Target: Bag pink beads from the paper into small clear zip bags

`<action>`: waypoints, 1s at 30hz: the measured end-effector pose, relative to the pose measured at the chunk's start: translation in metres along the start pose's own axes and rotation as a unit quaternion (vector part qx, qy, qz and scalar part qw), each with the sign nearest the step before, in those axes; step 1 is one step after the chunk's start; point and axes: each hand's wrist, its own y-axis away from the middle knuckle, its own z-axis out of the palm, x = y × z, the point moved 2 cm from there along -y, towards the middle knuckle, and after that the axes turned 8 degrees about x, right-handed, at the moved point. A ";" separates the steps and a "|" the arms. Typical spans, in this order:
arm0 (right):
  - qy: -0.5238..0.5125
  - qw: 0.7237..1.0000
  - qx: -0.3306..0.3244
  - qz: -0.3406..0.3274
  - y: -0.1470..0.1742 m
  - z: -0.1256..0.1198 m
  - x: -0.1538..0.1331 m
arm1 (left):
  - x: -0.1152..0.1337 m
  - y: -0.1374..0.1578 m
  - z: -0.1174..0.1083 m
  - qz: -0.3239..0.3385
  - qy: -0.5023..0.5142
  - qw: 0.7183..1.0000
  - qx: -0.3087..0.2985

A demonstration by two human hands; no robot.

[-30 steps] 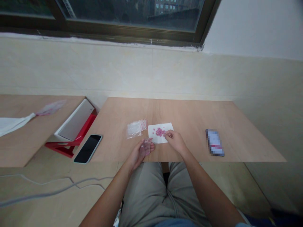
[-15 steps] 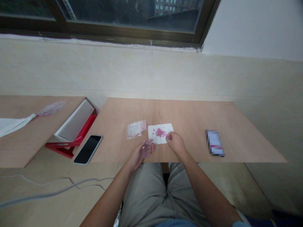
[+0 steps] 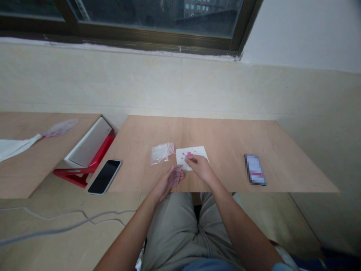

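Observation:
Near the table's front edge, my left hand (image 3: 166, 183) is closed around a small clear zip bag (image 3: 176, 174), its opening towards the right. My right hand (image 3: 199, 166) hovers over a white sheet of paper (image 3: 199, 150), thumb and fingers pinched together. Whatever sits in that pinch is too small to make out. Several small pink beads (image 3: 188, 154) lie on the paper, partly covered by my right hand. A stack of clear zip bags (image 3: 160, 153) rests to the left of the paper.
A dark-screened phone (image 3: 105, 177) lies at the table's left edge. Another phone (image 3: 255, 169), its screen blurred, lies on the right. Left of the wooden table (image 3: 225, 135) stand a red stool (image 3: 76, 177) and a second table (image 3: 17, 177). Cables (image 3: 70, 226) cross the floor.
My right hand has moved left from the paper's right edge, across the beads and closer to the bag. My left hand with the zip bag has stayed nearly still.

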 end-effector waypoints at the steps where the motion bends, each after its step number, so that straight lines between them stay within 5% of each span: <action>1: 0.001 1.000 0.019 0.007 0.000 -0.003 0.005 | 0.000 0.000 0.000 -0.008 0.005 1.000 0.003; 12: 0.126 0.987 0.096 0.033 0.009 -0.048 0.064 | 0.002 -0.003 -0.005 -0.055 0.051 0.997 0.003; 30: 0.262 0.962 0.078 -0.001 0.001 -0.029 0.056 | 0.001 -0.002 -0.004 -0.040 0.020 0.999 0.005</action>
